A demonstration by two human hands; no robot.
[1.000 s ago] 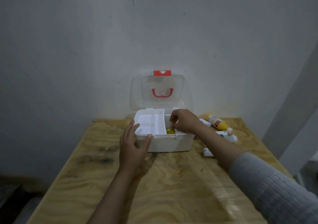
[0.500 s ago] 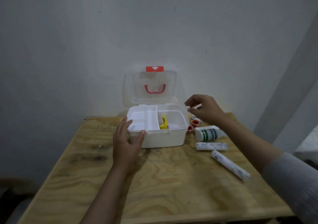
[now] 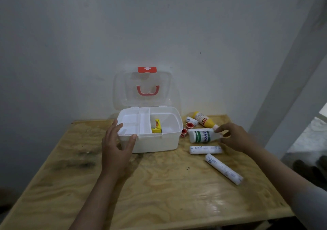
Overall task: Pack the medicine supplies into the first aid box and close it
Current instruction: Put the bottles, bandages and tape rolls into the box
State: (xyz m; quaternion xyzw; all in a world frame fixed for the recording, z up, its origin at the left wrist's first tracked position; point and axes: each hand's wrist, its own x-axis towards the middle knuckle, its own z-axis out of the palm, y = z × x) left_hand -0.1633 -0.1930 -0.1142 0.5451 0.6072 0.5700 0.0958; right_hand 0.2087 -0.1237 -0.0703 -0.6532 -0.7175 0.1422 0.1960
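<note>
The white first aid box (image 3: 155, 142) stands open on the wooden table, its clear lid (image 3: 143, 88) with a red handle upright against the wall. A small yellow box (image 3: 157, 126) lies in its right compartment. My left hand (image 3: 117, 146) grips the box's front left corner. To the right lie a white bottle with a green label (image 3: 201, 136), a yellow bottle (image 3: 203, 120), two long bandage rolls (image 3: 205, 149) (image 3: 223, 168), a small roll (image 3: 192, 120) and red tape rolls (image 3: 189, 125). My right hand (image 3: 235, 137) hovers with fingers spread at the white bottle's cap end, holding nothing.
The wooden table (image 3: 159, 194) ends close on the right, with a grey wall corner (image 3: 283, 97) beyond it. A plain wall stands right behind the box.
My right hand left the yellow box in the right compartment, drew out of the first aid box and moved right and down to the white bottle. My left hand stays on the box.
</note>
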